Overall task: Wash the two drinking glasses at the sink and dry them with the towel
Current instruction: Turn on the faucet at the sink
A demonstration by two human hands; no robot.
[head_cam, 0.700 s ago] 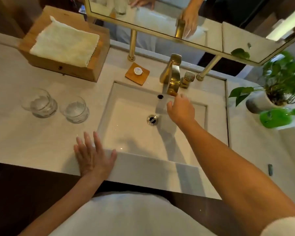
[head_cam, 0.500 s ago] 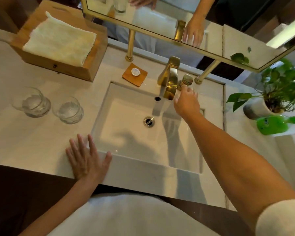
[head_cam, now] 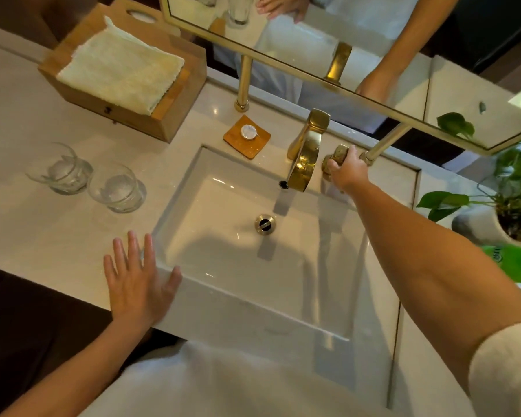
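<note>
A pale stone table (head_cam: 27, 230) runs under a gold-framed mirror (head_cam: 373, 31), with a white rectangular sink (head_cam: 190, 191) sunk into it. At the far edge of the basin stands the gold tap (head_cam: 306, 152), and just to its right is the small gold knob (head_cam: 340, 153). My right grip (head_cam: 348, 173) is on that knob, fingers curled round it, arm stretched across the right side of the sink. I judge this to be the turning-on of the water. I see no stream under the spout, though the light is dim enough that a thin one might escape me.

My left grip (head_cam: 136, 284) holds nothing. It lies flat with its fingers spread on the table at the near left corner of the sink, thumb over the rim.

Neither piece has been washed. The left glass (head_cam: 65, 171) and the right glass (head_cam: 118, 189) stand upright and side by side on the table, left of the basin, mouths up, very close to one another. They lie farther from me than my left grip and a little left of it, and well apart from my right, with the whole basin between. The left grip should therefore take the first one, closing round its side.

The towel (head_cam: 121, 72) waits folded on the wooden box (head_cam: 127, 118) at the far left.
</note>
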